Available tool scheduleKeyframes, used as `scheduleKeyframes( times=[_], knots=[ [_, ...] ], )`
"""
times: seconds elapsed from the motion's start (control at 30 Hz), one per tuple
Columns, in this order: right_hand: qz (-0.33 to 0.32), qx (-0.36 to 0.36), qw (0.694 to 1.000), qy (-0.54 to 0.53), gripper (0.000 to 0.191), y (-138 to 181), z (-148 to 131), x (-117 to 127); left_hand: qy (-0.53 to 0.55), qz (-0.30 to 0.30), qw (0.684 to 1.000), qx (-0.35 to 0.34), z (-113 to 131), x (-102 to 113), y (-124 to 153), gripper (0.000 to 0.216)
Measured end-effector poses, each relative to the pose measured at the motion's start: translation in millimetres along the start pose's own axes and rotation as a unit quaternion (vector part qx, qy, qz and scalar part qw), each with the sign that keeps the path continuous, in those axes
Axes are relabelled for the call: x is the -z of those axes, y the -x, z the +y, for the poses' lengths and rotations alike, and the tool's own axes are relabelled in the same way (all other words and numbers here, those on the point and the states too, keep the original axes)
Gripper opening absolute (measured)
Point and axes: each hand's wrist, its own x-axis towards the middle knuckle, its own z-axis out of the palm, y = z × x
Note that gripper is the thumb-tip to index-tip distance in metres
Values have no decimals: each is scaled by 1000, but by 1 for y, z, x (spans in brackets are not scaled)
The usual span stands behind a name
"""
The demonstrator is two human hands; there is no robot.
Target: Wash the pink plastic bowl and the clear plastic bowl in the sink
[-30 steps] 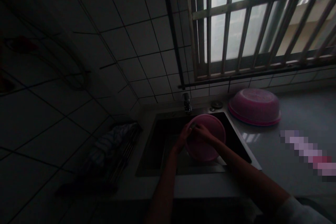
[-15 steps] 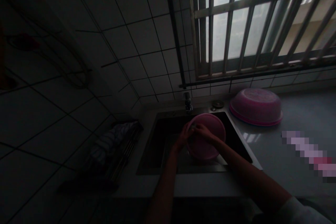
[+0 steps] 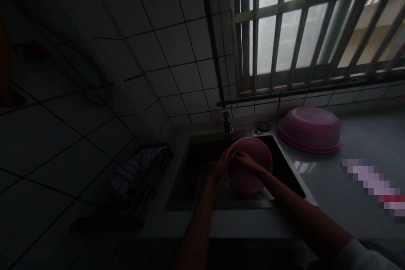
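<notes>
A round pink plastic basin [image 3: 262, 152] stands in the metal sink [image 3: 190, 177]. At the basin's left side, my left hand [image 3: 222, 165] and my right hand [image 3: 246, 162] meet, with their fingers closed together. Between the fingertips shows a small greyish thing [image 3: 233, 152], too dark and small to name. Behind the basin rises a chrome faucet [image 3: 227, 123]; whether water runs from it cannot be made out.
An upturned pink basin [image 3: 310, 128] rests on the counter [image 3: 325, 177] to the right. Something pixelated [image 3: 370, 181] lies in front of it. A dark rack [image 3: 152, 177] with a striped cloth [image 3: 129, 173] stands left of the sink. A barred window [image 3: 291, 38] is above.
Both hands stay together at the basin's left side, with only slight finger movement. The whole view has shifted a few pixels.
</notes>
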Motion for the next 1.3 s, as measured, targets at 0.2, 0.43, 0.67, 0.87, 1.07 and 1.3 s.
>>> scheduleKeyframes(
  times=[0.2, 0.43, 0.67, 0.87, 1.07, 1.3],
  knots=[
    [123, 46, 991, 23, 33, -9, -8, 25, -3, -8, 1000, -7, 0, -3, -2, 78],
    [-33, -44, 998, 13, 37, 3, 11, -11, 9, 0, 1000, 26, -3, 0, 0, 75],
    [171, 72, 981, 50, 32, -8, -18, 29, -15, 8, 1000, -13, -5, -3, -6, 76],
    [-22, -24, 999, 29, 39, 2, 5, -7, 17, 6, 1000, 15, -5, -2, -3, 80],
    [121, 45, 992, 13, 37, -5, -14, 15, 15, 7, 1000, 11, -3, -4, -4, 83],
    [-3, 6, 1000, 29, 31, 1, -13, 10, 56, -3, 996, 68, -1, -7, 3, 95]
  ],
)
